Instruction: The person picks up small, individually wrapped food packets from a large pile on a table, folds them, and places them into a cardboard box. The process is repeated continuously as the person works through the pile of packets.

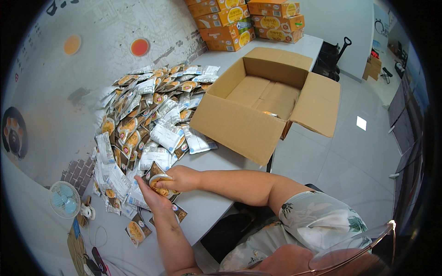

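My right hand (183,178) grips a brown food packet (160,181) with a bowl picture on its front, thumb on top. Under and against the same packet lies my left hand (154,197), its fingers stretched out. Just beyond them, a large heap of silver-white and brown packets (165,134) covers the table along the wall. One loose packet (137,231) lies face up to the left of my left forearm, and another (179,213) lies partly hidden beside my left wrist. An open cardboard box (238,127) stands at the table's far right, with part of a packet (270,113) showing inside.
Stacked orange cartons (224,26) stand at the table's far end. A small white fan (65,200), cables (100,238) and dark devices (98,260) are at the near left. The box's flaps reach past the table edge, above the tiled floor (310,155). A black trolley (328,58) stands behind.
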Tool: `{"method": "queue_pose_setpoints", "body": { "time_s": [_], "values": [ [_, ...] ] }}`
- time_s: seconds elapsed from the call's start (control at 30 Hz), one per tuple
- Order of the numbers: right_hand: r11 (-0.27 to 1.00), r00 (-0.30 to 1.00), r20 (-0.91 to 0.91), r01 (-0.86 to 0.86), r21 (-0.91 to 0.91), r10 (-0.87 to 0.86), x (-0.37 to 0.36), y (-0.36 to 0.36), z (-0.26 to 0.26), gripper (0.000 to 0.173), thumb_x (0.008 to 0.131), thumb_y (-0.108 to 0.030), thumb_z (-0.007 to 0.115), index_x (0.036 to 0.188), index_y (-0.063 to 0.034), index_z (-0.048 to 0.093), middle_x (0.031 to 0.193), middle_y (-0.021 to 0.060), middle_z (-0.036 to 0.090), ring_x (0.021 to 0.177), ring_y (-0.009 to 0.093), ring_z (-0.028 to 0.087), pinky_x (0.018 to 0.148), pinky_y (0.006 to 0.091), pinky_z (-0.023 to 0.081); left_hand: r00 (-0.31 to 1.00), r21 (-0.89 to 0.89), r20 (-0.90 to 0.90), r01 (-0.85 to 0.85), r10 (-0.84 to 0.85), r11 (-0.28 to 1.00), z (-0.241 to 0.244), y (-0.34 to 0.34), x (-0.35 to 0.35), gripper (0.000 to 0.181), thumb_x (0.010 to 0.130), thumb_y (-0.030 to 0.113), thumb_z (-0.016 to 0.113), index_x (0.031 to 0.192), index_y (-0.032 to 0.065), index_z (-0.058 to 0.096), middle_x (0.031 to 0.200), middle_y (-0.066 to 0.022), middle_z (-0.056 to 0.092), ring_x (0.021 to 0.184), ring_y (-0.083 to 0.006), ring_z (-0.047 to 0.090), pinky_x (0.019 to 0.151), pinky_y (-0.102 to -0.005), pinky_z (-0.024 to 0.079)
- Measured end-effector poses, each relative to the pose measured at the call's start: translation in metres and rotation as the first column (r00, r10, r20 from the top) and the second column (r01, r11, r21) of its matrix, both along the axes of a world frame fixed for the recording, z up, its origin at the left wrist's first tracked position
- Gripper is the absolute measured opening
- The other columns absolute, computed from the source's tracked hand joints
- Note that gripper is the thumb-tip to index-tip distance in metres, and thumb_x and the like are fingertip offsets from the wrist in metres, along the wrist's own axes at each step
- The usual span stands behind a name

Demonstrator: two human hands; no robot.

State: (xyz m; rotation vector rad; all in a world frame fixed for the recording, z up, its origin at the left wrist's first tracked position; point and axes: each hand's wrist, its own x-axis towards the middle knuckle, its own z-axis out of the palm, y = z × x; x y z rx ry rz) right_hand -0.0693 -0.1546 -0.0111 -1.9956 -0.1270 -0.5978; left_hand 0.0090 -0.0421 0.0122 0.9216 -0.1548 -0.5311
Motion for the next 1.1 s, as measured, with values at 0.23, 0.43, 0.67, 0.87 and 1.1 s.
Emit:
{"method": "queue_pose_setpoints", "body": {
  "time_s": [0.23,0.43,0.67,0.87,1.1],
  "values": [
    [0.998,0.999,0.014,-0.032,-0.051,0.033,-0.001,0.0,0.001,0.039,0.088,-0.044,0.058,0.092,-0.0057,0.065,0.076,0.019,0.063,0.07,0.036,0.061,0.064,0.041,0.049,0.996,0.097,0.09,-0.025,0.016,0.995,-0.007,0.003,0.007,0.05,0.093,0.045,0.054,0.11,-0.001,0.057,0.102,-0.0096,0.062,0.088,-0.0191,0.062,0.073,-0.031,0.051],
    [0.995,1.0,0.011,0.017,-0.094,-0.016,0.008,-0.001,-0.011,0.042,0.087,-0.046,0.059,0.089,-0.0049,0.065,0.075,0.0191,0.062,0.069,0.036,0.061,0.064,0.0413,0.048,0.996,0.148,0.028,-0.091,0.088,0.985,-0.005,-0.001,0.005,0.052,0.092,0.048,0.054,0.108,-0.0009,0.058,0.1,-0.0095,0.062,0.087,-0.0198,0.062,0.073,-0.0318,0.051],
    [0.992,0.999,-0.008,0.038,-0.121,-0.04,0.004,0.002,-0.005,0.049,0.087,-0.048,0.059,0.078,-0.0003,0.062,0.071,0.0208,0.061,0.067,0.037,0.06,0.063,0.0439,0.047,0.993,0.14,-0.082,-0.074,0.086,0.987,-0.012,0.002,0.013,0.056,0.092,0.051,0.051,0.114,0.0001,0.056,0.106,-0.0107,0.061,0.093,-0.0224,0.061,0.077,-0.0344,0.051],
    [0.996,0.999,0.037,0.043,-0.075,-0.04,0.0,0.0,-0.006,0.048,0.086,-0.047,0.06,0.075,-0.0002,0.062,0.068,0.0202,0.06,0.064,0.037,0.059,0.061,0.0433,0.047,0.994,0.118,-0.079,-0.068,0.077,0.991,-0.006,0.001,0.007,0.059,0.093,0.053,0.048,0.121,0.0008,0.052,0.115,-0.0108,0.057,0.1,-0.0242,0.059,0.083,-0.0363,0.05],
    [0.977,0.997,-0.028,0.066,-0.201,-0.073,0.004,0.002,-0.006,0.042,0.083,-0.046,0.059,0.076,-0.0045,0.065,0.073,0.019,0.064,0.069,0.038,0.061,0.064,0.0446,0.048,0.489,0.16,0.865,-0.482,0.113,0.862,-0.004,0.009,0.005,0.039,0.094,0.035,0.052,0.112,0.0004,0.056,0.115,-0.0123,0.055,0.108,-0.0263,0.052,0.092,-0.0366,0.042]
  ]
}}
